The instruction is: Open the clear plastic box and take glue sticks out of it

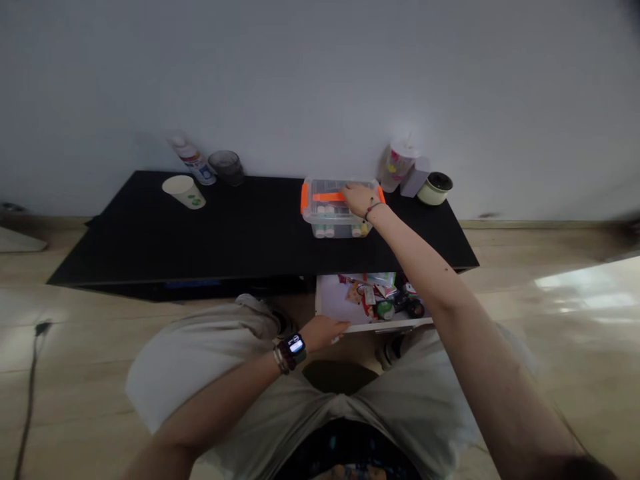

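A clear plastic storage box (334,231) with orange latches sits on the black cabinet top, and several small bottles show through its wall. My right hand (359,199) is closed on the right part of the orange handle (327,197) on its lid; the fingertips are partly hidden. Below, a white drawer (333,303) is pulled out of the cabinet, holding packets, a green-topped round item and dark round items. At the drawer's front left corner, my left hand (323,333) grips the front panel, fingers closed over its edge.
On the black cabinet top (240,233), a paper cup (184,191), a spray can (193,160) and a dark glass (227,167) stand at left. A tumbler (399,165), a grey box (416,177) and a pale jar (435,189) stand at right. A cable (33,393) lies on the floor.
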